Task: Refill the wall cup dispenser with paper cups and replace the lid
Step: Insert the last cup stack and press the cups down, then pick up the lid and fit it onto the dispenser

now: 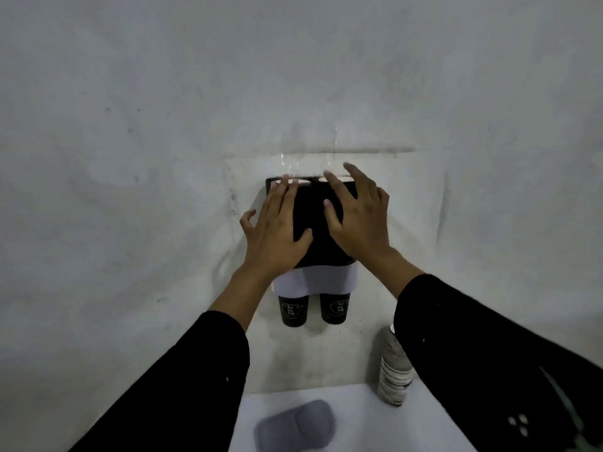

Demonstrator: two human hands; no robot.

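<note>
A black cup dispenser point(318, 223) with a white lower band hangs on the wall. Two black paper cups point(292, 310) with white print stick out of its bottom, side by side. Above its top, faint clear tube walls point(329, 148) are barely visible; white openings show at the top edge. My left hand point(277, 230) lies spread against the dispenser's left front, fingertips at the top edge. My right hand point(357, 216) has spread, relaxed fingers over the right front and top. Neither hand holds anything.
Below the dispenser stands a white table point(359, 419). A grey flat lid-like piece point(295, 425) lies on it near the front. A stack of patterned white cups point(394, 370) stands against the wall at the right. The wall is bare and grey.
</note>
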